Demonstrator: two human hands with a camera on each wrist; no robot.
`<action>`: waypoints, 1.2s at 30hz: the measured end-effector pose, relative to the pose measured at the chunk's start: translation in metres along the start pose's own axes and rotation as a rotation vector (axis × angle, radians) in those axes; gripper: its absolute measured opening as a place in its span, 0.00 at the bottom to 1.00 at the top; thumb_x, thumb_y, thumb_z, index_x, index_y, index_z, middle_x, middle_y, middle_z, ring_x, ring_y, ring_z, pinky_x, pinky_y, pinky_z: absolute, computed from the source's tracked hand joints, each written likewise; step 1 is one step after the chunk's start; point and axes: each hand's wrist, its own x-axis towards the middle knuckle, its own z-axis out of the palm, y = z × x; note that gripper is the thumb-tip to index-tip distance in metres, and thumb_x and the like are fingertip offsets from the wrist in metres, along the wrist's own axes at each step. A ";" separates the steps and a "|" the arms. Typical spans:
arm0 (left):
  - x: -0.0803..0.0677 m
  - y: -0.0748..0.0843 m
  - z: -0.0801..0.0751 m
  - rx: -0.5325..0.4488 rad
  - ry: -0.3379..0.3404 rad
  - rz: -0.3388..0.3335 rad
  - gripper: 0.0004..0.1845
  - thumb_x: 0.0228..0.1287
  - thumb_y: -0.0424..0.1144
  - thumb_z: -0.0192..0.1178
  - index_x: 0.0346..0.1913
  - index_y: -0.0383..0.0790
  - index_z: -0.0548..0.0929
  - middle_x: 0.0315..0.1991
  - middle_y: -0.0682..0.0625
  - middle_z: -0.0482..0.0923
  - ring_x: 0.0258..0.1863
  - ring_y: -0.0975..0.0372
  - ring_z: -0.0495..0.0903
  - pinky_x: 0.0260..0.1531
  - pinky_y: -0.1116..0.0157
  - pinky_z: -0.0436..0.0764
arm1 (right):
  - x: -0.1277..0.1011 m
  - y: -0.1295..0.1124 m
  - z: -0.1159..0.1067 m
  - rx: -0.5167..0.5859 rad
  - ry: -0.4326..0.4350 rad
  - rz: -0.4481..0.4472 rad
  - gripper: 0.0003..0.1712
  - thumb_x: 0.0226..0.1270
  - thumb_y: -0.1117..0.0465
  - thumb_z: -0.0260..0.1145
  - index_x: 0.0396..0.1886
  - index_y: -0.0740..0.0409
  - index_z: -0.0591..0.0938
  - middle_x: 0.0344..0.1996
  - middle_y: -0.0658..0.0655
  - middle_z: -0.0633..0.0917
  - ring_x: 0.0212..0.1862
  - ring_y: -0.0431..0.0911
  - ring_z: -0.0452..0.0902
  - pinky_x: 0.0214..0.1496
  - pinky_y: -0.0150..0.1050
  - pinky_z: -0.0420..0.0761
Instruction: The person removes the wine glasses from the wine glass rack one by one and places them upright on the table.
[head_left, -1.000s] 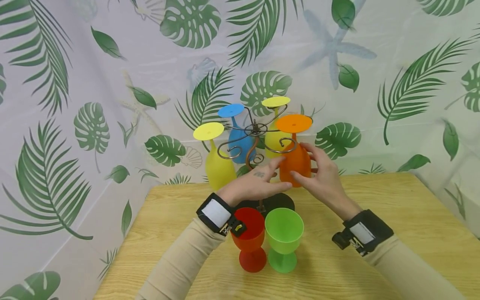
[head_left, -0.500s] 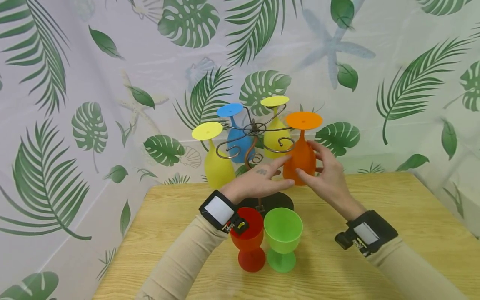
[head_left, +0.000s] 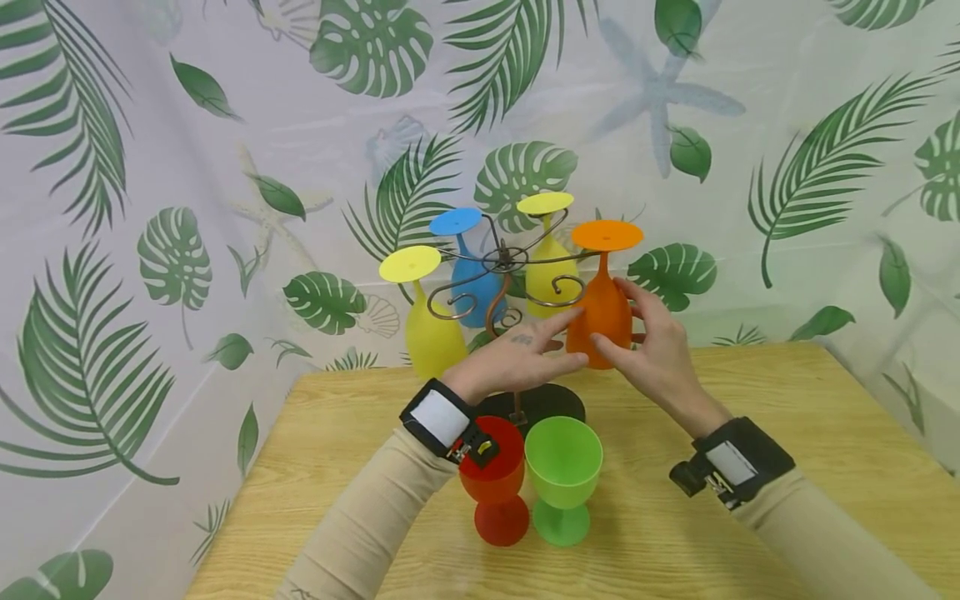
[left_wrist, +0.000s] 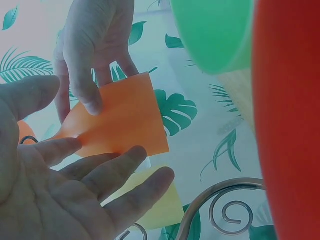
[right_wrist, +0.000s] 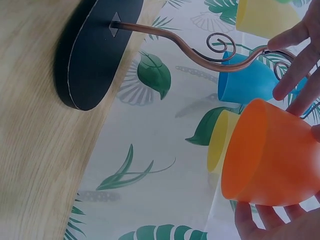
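Note:
An orange goblet hangs upside down in the air, its foot on top, at the right of a metal goblet rack. Its stem stands just outside the rack's curled front arm. My right hand grips the bowl from the right, thumb in front and fingers behind. From the left, my left hand reaches across with outstretched fingers touching the bowl. In the left wrist view its fingers lie along the orange goblet. Seen from the right wrist, the bowl's mouth faces the table side.
Upside down on the rack hang a yellow goblet, a blue goblet and another yellow goblet. Its round black base stands on the wooden table. In front, a red goblet and a green goblet stand upright.
The orange goblet has moved right, its stem coming out from the rack's arm, with both hands following it. Over the last half second it has barely moved.

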 end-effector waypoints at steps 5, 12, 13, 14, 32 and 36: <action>0.001 0.000 0.000 -0.019 0.006 0.005 0.41 0.77 0.53 0.55 0.84 0.52 0.48 0.78 0.45 0.62 0.74 0.50 0.68 0.67 0.57 0.76 | 0.001 0.000 0.001 -0.015 -0.001 0.005 0.43 0.61 0.65 0.74 0.75 0.63 0.68 0.66 0.68 0.76 0.55 0.66 0.79 0.40 0.63 0.86; 0.001 -0.001 -0.002 0.003 0.015 -0.010 0.41 0.77 0.55 0.54 0.84 0.53 0.48 0.64 0.43 0.79 0.73 0.51 0.69 0.66 0.58 0.76 | 0.003 -0.001 0.002 -0.034 -0.002 0.011 0.43 0.61 0.64 0.73 0.76 0.62 0.68 0.65 0.68 0.77 0.54 0.64 0.79 0.40 0.60 0.87; 0.002 0.000 -0.002 0.005 0.013 -0.013 0.41 0.77 0.55 0.54 0.84 0.53 0.47 0.59 0.42 0.81 0.73 0.51 0.69 0.66 0.58 0.76 | 0.003 -0.002 0.002 -0.037 -0.001 0.013 0.43 0.61 0.64 0.73 0.76 0.63 0.68 0.64 0.68 0.77 0.54 0.64 0.79 0.40 0.59 0.87; 0.002 0.000 -0.002 0.007 0.013 -0.013 0.41 0.77 0.55 0.54 0.84 0.53 0.47 0.55 0.42 0.82 0.73 0.51 0.70 0.66 0.59 0.77 | 0.003 -0.002 0.002 -0.040 0.000 0.015 0.43 0.62 0.64 0.73 0.76 0.63 0.68 0.64 0.68 0.77 0.54 0.63 0.79 0.40 0.59 0.87; 0.002 -0.002 0.000 0.020 0.021 -0.039 0.44 0.76 0.55 0.55 0.84 0.53 0.44 0.67 0.42 0.75 0.72 0.52 0.72 0.63 0.59 0.79 | 0.006 -0.004 0.008 -0.039 -0.029 0.013 0.42 0.63 0.65 0.72 0.76 0.62 0.68 0.63 0.69 0.76 0.53 0.61 0.77 0.41 0.60 0.87; 0.001 -0.003 0.001 0.015 0.019 -0.067 0.44 0.75 0.56 0.56 0.84 0.54 0.44 0.78 0.42 0.60 0.73 0.52 0.71 0.66 0.56 0.76 | 0.006 -0.005 0.009 -0.032 -0.042 0.019 0.41 0.64 0.64 0.72 0.76 0.63 0.68 0.63 0.70 0.76 0.53 0.61 0.76 0.41 0.62 0.87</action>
